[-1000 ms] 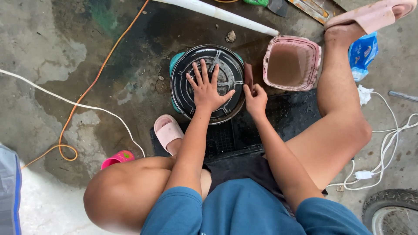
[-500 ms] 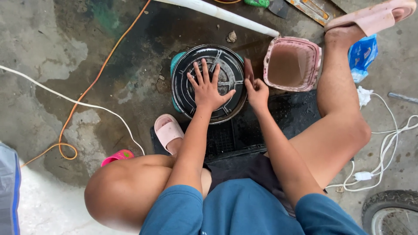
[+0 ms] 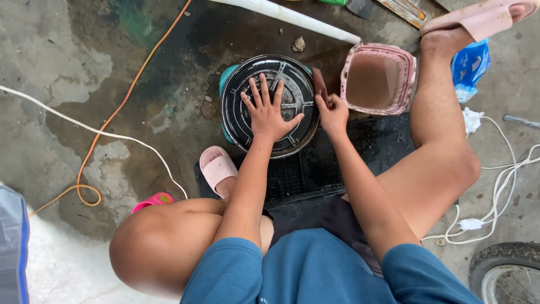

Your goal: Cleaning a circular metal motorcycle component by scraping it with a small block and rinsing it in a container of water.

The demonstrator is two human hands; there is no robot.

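A round black metal part [image 3: 239,112] with raised spokes lies flat on a teal base on the wet concrete. My left hand [image 3: 267,112] presses on its top with the fingers spread. My right hand [image 3: 333,112] grips a small dark brown pad [image 3: 320,84] against the part's right rim.
A pink tub [image 3: 406,76] of muddy water stands right of the part. A white pipe [image 3: 292,18] lies behind it. Orange cable [image 3: 109,118] and white cable [image 3: 101,135] cross the floor at left. A black mat [image 3: 377,143], a blue bag [image 3: 469,65], a white plug lead [image 3: 495,202] and a tyre [image 3: 503,264] are nearby.
My right hand has slid the brown pad a little up along the part's right rim. My left hand stays spread on top.
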